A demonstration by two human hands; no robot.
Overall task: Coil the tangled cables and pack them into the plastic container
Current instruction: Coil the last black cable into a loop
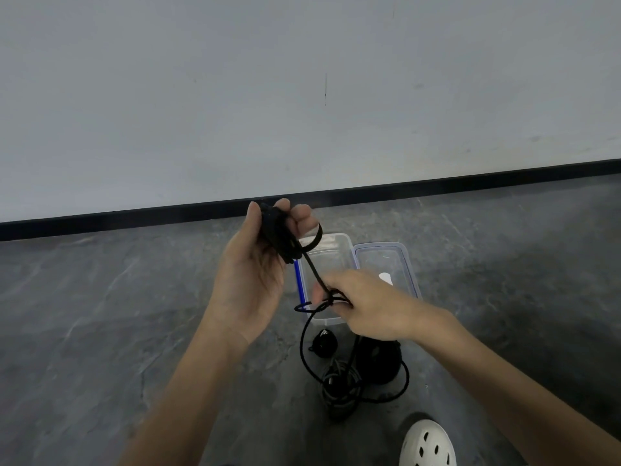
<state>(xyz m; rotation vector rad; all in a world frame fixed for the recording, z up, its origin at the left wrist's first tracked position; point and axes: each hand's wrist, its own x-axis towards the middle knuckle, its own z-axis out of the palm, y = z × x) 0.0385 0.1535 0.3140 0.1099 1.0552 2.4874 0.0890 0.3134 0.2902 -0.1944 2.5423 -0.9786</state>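
My left hand (252, 274) is raised above the floor, holding a small bundle of wound black cable (279, 235) between thumb and fingers. One strand runs down from the bundle to my right hand (363, 306), which pinches it where it loops. From there the black cable (304, 348) hangs in a long curve to the floor. Behind my hands stands the clear plastic container (331, 250) with a blue clip on its left side. Its lid (386, 260) lies beside it on the right.
On the grey floor near my feet lie a small coiled black cable (324, 343), a tangled dark pile (339, 386) and a round black object (379, 361). A white perforated shoe (426, 443) shows at the bottom. A pale wall with black skirting runs behind.
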